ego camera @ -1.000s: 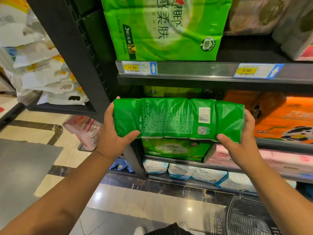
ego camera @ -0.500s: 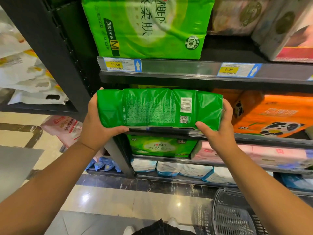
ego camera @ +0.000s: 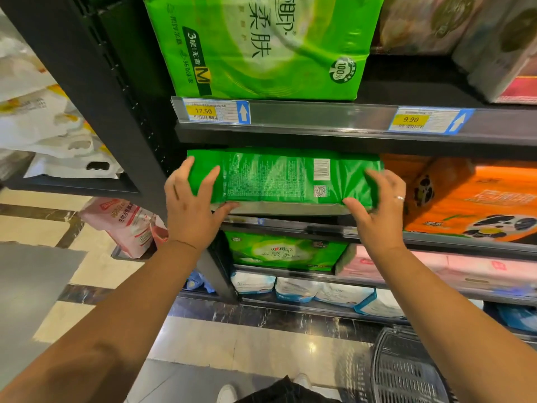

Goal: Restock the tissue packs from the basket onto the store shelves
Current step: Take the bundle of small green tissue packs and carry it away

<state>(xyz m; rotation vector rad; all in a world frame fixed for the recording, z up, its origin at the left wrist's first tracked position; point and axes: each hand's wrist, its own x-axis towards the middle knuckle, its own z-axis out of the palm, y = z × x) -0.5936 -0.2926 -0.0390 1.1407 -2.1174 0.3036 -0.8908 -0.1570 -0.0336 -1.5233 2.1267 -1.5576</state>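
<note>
A long green tissue pack (ego camera: 279, 177) lies flat in the opening of the middle shelf (ego camera: 436, 237), its barcode side facing me. My left hand (ego camera: 191, 205) grips its left end, fingers over the top and thumb underneath. My right hand (ego camera: 380, 207), with a ring on one finger, holds the right end the same way. The pack rests on top of something pale beneath it. The dark wire basket (ego camera: 406, 370) stands on the floor at the lower right; its contents are not visible.
An orange panda tissue pack (ego camera: 470, 196) sits right beside the green one. A large green pack (ego camera: 261, 45) fills the shelf above, over price tags (ego camera: 216, 111). Green, pink and white packs line lower shelves. The black shelf upright (ego camera: 96, 91) stands at left.
Both hands have pushed the green pack forward and up from in front of the shelves into the middle shelf opening. My fingers now spread over its top.
</note>
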